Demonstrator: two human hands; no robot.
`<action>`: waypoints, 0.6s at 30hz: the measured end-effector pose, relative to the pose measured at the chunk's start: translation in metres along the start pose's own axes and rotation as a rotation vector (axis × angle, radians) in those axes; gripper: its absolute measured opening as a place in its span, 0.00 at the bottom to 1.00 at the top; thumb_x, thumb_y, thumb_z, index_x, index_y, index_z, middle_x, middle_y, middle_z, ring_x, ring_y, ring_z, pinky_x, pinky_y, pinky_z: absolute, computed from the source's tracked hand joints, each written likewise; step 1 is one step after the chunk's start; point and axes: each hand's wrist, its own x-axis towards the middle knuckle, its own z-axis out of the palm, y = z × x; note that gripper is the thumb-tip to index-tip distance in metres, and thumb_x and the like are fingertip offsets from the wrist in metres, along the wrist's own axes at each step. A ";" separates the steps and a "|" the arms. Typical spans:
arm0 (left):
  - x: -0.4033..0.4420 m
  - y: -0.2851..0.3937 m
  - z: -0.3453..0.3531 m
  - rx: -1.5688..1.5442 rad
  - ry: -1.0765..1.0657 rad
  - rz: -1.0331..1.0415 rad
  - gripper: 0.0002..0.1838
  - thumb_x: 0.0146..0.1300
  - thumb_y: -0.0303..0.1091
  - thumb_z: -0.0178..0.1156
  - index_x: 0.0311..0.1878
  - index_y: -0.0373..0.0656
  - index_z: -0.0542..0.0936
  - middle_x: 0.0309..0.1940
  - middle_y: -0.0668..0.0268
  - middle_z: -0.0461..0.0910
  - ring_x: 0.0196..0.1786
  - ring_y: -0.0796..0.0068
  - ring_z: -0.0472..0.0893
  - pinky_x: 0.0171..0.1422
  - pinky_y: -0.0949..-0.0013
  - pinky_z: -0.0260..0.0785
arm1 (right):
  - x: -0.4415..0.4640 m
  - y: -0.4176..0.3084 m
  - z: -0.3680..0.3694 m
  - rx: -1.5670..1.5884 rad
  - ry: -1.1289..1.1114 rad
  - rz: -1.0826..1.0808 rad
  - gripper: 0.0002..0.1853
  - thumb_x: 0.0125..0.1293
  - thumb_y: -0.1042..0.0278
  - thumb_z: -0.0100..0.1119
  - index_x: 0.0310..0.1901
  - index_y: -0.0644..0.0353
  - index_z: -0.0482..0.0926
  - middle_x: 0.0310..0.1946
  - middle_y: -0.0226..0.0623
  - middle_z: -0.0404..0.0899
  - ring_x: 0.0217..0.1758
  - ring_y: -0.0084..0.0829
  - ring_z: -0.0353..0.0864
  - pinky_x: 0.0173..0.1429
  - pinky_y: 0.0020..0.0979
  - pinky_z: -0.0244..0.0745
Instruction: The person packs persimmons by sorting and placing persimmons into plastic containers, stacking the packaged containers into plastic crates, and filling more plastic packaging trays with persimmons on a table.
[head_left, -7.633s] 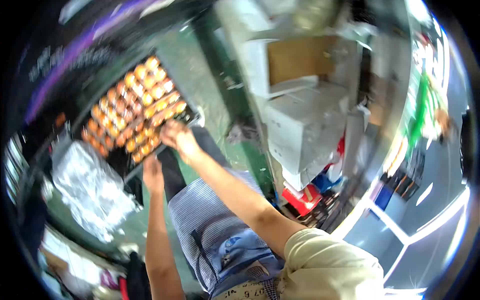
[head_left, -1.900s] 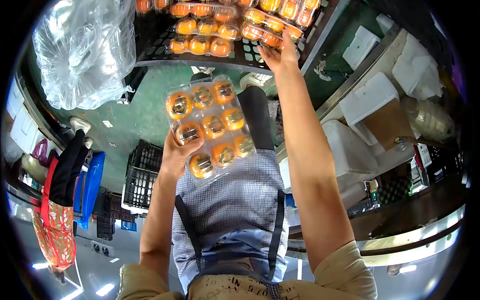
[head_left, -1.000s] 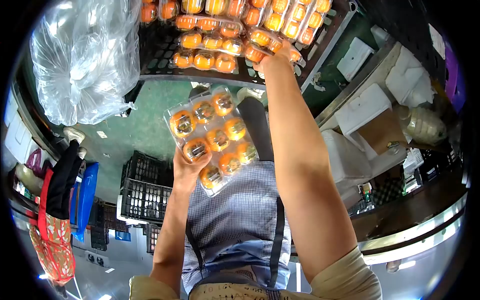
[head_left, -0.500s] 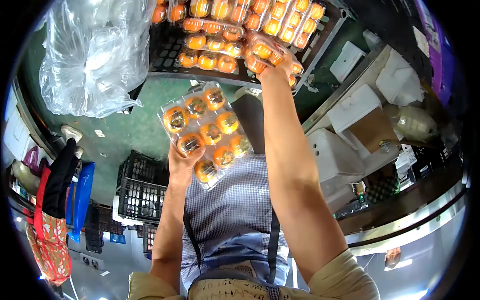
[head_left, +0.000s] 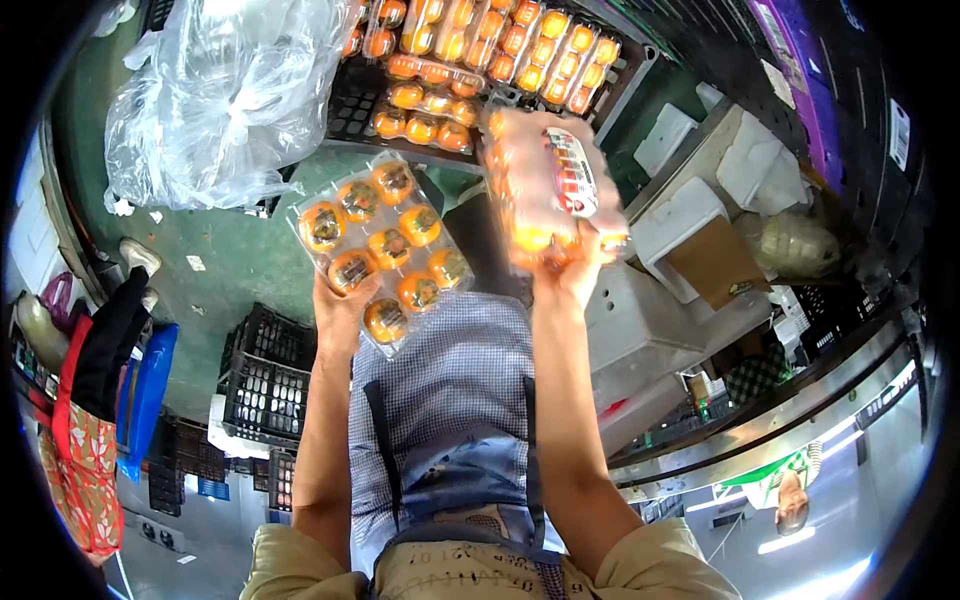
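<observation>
My left hand (head_left: pixel 338 310) is closed on the lower left edge of a clear plastic pack of persimmons (head_left: pixel 390 247). Several orange fruits with dark leafy tops show through it in rows. On the other side, my right hand (head_left: pixel 568 275) grips the near end of a second persimmon pack (head_left: pixel 520 170), tilted and blurred, with a white and red label (head_left: pixel 572 172) on its cover. Just beyond both packs, a dark crate (head_left: pixel 352 110) holds several more persimmon packs (head_left: pixel 540 50) in rows.
A large clear plastic bag (head_left: pixel 225 110) bulges at the upper left. Black crates (head_left: pixel 265 375) are stacked on the left, near a person in a patterned apron (head_left: pixel 85 480). White foam boxes (head_left: pixel 680 235) line the right. Another person (head_left: pixel 790 500) appears at the lower right.
My right hand has lifted the labelled pack out of the crate and drawn it nearer. The left pack has shifted slightly left and remains held. A person has come into view at the lower right.
</observation>
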 end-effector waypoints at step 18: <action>-0.009 -0.006 0.008 -0.055 -0.061 -0.002 0.28 0.51 0.20 0.65 0.55 0.36 0.65 0.45 0.63 0.75 0.45 0.75 0.77 0.50 0.71 0.73 | 0.064 -0.063 0.026 -1.808 -1.057 -1.589 0.39 0.38 0.61 0.69 0.56 0.63 0.65 0.50 0.43 0.69 0.52 0.45 0.69 0.56 0.45 0.65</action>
